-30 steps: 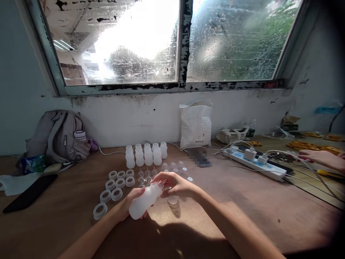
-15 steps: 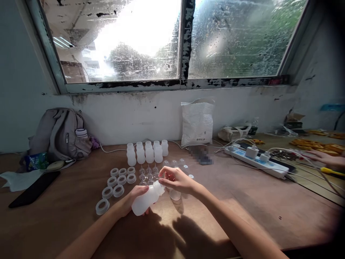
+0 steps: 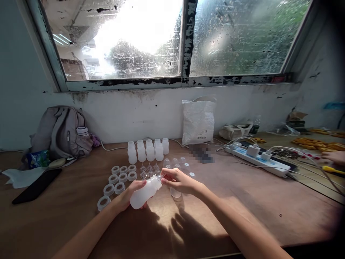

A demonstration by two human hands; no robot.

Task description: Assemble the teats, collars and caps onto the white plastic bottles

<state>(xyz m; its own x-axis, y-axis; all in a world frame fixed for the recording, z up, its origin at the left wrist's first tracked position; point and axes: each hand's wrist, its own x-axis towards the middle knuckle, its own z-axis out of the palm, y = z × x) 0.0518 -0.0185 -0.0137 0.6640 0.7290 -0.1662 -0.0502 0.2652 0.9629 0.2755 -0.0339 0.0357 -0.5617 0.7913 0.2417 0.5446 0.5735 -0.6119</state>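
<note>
My left hand (image 3: pixel 134 194) is wrapped round a frosted white baby bottle (image 3: pixel 142 196), tilted with its threaded neck up to the right. At the bottle's mouth, the fingers of my right hand (image 3: pixel 176 178) are pinched on a small clear piece that looks like a nipple; they hide most of it. Just behind the hands stand rows of clear nipples (image 3: pixel 150 168). Several clear caps (image 3: pixel 175 193) stand beside and beyond my right hand. White screw rings (image 3: pixel 119 187) lie in rows to the left. Several more bottles (image 3: pixel 150 151) stand upright at the back.
On the left are a grey backpack (image 3: pixel 63 135) and a black phone-like slab (image 3: pixel 37 186). A white plastic bag (image 3: pixel 198 122) leans against the wall. A power strip (image 3: pixel 258 160) with cables lies right. Another person's hand (image 3: pixel 334 157) is at the far right, near yellow parts (image 3: pixel 315 144).
The bottle has shifted slightly left and up in my left hand. My right fingers have stayed at its mouth, closing in on the neck. The view has shifted a little.
</note>
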